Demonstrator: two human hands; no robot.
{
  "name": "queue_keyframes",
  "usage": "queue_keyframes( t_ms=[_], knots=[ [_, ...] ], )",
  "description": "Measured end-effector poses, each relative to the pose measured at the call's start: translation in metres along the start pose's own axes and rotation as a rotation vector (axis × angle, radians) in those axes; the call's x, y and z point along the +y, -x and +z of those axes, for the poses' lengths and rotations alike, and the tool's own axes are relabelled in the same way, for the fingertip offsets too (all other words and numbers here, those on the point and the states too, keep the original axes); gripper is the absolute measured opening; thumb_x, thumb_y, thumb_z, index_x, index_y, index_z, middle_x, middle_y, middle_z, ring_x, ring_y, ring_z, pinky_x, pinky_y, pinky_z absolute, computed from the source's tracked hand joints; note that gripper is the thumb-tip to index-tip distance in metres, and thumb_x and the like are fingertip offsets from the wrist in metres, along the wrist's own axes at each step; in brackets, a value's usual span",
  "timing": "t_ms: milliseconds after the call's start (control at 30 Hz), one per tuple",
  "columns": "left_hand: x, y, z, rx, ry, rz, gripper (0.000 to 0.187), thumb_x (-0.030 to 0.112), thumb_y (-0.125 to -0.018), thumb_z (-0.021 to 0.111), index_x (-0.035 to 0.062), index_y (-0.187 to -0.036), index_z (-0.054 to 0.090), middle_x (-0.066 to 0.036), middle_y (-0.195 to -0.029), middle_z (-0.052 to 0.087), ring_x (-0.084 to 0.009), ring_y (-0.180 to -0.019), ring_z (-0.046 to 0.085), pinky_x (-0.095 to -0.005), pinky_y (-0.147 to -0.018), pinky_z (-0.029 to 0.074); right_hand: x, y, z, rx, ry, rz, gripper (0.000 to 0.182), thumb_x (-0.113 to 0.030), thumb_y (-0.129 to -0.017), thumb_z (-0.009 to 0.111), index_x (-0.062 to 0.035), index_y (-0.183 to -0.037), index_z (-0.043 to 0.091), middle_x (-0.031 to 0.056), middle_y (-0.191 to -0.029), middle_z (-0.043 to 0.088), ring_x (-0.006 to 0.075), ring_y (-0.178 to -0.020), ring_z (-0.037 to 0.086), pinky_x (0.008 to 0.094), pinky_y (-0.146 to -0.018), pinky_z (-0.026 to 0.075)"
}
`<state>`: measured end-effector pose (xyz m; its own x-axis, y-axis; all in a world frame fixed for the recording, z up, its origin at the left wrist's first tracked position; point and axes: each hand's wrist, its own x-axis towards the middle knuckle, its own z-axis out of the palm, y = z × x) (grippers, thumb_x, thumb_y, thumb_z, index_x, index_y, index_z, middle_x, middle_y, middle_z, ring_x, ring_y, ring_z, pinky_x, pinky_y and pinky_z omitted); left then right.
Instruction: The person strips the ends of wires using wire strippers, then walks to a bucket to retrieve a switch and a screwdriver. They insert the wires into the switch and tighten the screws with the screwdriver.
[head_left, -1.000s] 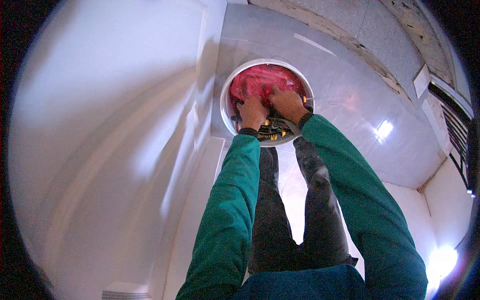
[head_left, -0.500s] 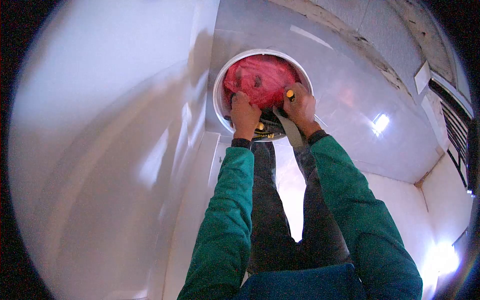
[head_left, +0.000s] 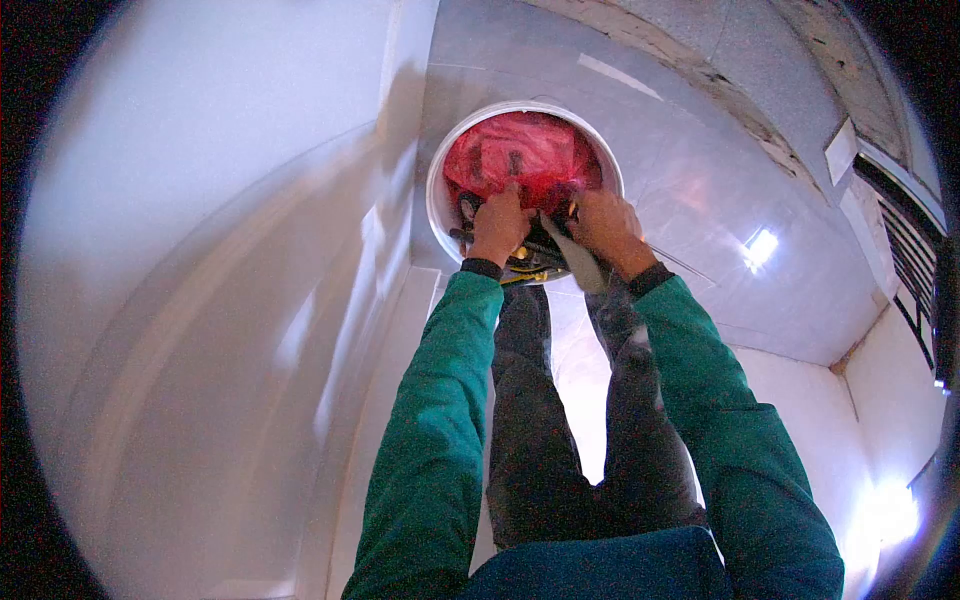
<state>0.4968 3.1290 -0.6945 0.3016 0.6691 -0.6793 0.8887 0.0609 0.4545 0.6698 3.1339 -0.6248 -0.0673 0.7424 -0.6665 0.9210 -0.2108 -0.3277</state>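
Note:
A white bucket (head_left: 436,205) holds a bunched red plastic sheet or bag (head_left: 525,150), with dark and yellow-handled tools (head_left: 530,272) crowded along its near side. My left hand (head_left: 502,228) is inside the rim at the near edge of the red plastic, its fingers curled; what they grip is hidden. Opposite it, my right hand (head_left: 608,230) is closed around a dark handle with a yellow end (head_left: 573,210), mostly covered by the fingers. A flat greyish strip (head_left: 572,252) slants between the hands and over the near rim.
The bucket stands on a smooth grey floor (head_left: 690,150) close to a white wall (head_left: 220,250) on the left. My legs (head_left: 540,430) are just behind it. A thin rod (head_left: 680,262) sticks out to the right. Dark metal bars (head_left: 905,270) stand at the far right.
My right hand has turned and lowered, so the yellow end now shows less. My left hand has shifted slightly right, and the red plastic has settled differently.

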Motion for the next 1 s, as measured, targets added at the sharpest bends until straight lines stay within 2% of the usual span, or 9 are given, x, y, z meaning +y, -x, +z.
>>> queue_keyframes(
  t_ms=[167, 300, 367, 467, 633, 667, 800, 867, 1000],
  knots=[
    [-0.003, -0.001, 0.009, 0.168, -0.052, 0.131, 0.018, 0.014, -0.074, 0.063, 0.0041, -0.088, 0.059, -0.018, -0.091, 0.06, -0.036, -0.087, 0.059, -0.0457, -0.074, 0.049, 0.001, 0.012, -0.003, -0.249, 0.12, -0.231, 0.022, -0.02, -0.076, 0.053, -0.0052, -0.083, 0.068, 0.019, -0.082, 0.065, 0.034, -0.076, 0.065, 0.0455, -0.068, 0.052],
    [0.005, 0.002, -0.008, 0.178, -0.334, 0.15, 0.014, 0.018, -0.075, 0.063, 0.0051, -0.079, 0.059, -0.015, -0.086, 0.059, -0.0358, -0.081, 0.058, -0.0441, -0.069, 0.048, -0.001, 0.017, 0.005, -0.385, 0.122, -0.356, 0.033, -0.017, -0.076, 0.055, -0.0159, -0.109, 0.063, 0.0154, -0.088, 0.065, 0.0321, -0.08, 0.064, 0.0445, -0.07, 0.051],
    [-0.017, 0.002, -0.012, 0.156, 0.068, 0.395, 0.015, 0.02, -0.074, 0.065, 0.0064, -0.078, 0.058, -0.014, -0.079, 0.058, -0.0331, -0.076, 0.058, -0.0416, -0.066, 0.046, -0.006, 0.023, -0.008, -0.391, 0.027, -0.437, 0.038, -0.016, -0.075, 0.056, -0.0157, -0.113, 0.06, 0.0148, -0.089, 0.065, 0.0319, -0.082, 0.064, 0.0432, -0.071, 0.051],
    [-0.028, 0.006, -0.019, 0.138, 0.341, 0.242, 0.018, 0.018, -0.074, 0.069, 0.0056, -0.077, 0.056, -0.013, -0.072, 0.057, -0.029, -0.071, 0.058, -0.0383, -0.065, 0.045, 0.0, 0.025, 0.008, -0.228, -0.053, -0.514, 0.021, -0.019, -0.074, 0.054, -0.0055, -0.085, 0.066, 0.0172, -0.078, 0.065, 0.0344, -0.072, 0.065, 0.0481, -0.065, 0.051],
    [-0.031, -0.002, -0.044, 0.243, 0.672, 0.138, 0.02, 0.015, -0.081, 0.066, 0.002, -0.075, 0.052, -0.006, -0.071, 0.059, -0.0187, -0.066, 0.059, -0.0332, -0.059, 0.046, -0.002, 0.034, 0.016, -0.345, 0.045, -0.511, 0.02, -0.02, -0.074, 0.055, -0.0058, -0.081, 0.066, 0.0169, -0.075, 0.065, 0.0339, -0.068, 0.065, 0.046, -0.062, 0.052],
    [-0.029, -0.008, -0.048, 0.269, 1.221, 0.087, 0.019, 0.016, -0.082, 0.066, 0.0028, -0.076, 0.053, -0.006, -0.075, 0.06, -0.0148, -0.066, 0.059, -0.031, -0.057, 0.048, -0.003, 0.036, 0.018, -0.342, 0.036, -0.499, 0.019, -0.02, -0.074, 0.055, -0.0061, -0.081, 0.066, 0.017, -0.074, 0.065, 0.0338, -0.067, 0.065, 0.0451, -0.061, 0.053],
    [0.003, -0.026, -0.103, 0.231, 1.416, -0.049, 0.018, 0.015, -0.08, 0.068, 0.0037, -0.079, 0.054, -0.009, -0.079, 0.061, -0.0138, -0.068, 0.061, -0.0303, -0.057, 0.051, -0.007, 0.033, 0.019, -0.407, 0.141, -0.562, 0.032, -0.02, -0.073, 0.059, -0.0149, -0.104, 0.061, 0.0116, -0.088, 0.066, 0.0314, -0.07, 0.065, 0.0427, -0.062, 0.052],
    [0.007, -0.032, -0.113, -0.154, 0.625, 0.127, 0.025, 0.026, -0.081, 0.066, 0.0029, -0.083, 0.056, -0.014, -0.083, 0.063, -0.021, -0.07, 0.064, -0.0372, -0.064, 0.053, -0.014, 0.038, 0.016, -0.316, 0.215, -0.603, 0.032, -0.021, -0.073, 0.059, -0.0143, -0.105, 0.06, 0.0097, -0.085, 0.066, 0.0302, -0.068, 0.065, 0.0413, -0.06, 0.052],
    [0.004, -0.013, -0.077, -0.219, -0.117, 0.269, 0.034, 0.036, -0.084, 0.059, 0.0018, -0.086, 0.058, -0.018, -0.087, 0.064, -0.0327, -0.075, 0.063, -0.0441, -0.069, 0.05, -0.011, 0.043, 0.035, -0.037, 0.124, -0.708, 0.018, -0.02, -0.078, 0.05, -0.0058, -0.082, 0.061, 0.0132, -0.061, 0.061, 0.0314, -0.054, 0.061, 0.0459, -0.047, 0.049]
  ],
)
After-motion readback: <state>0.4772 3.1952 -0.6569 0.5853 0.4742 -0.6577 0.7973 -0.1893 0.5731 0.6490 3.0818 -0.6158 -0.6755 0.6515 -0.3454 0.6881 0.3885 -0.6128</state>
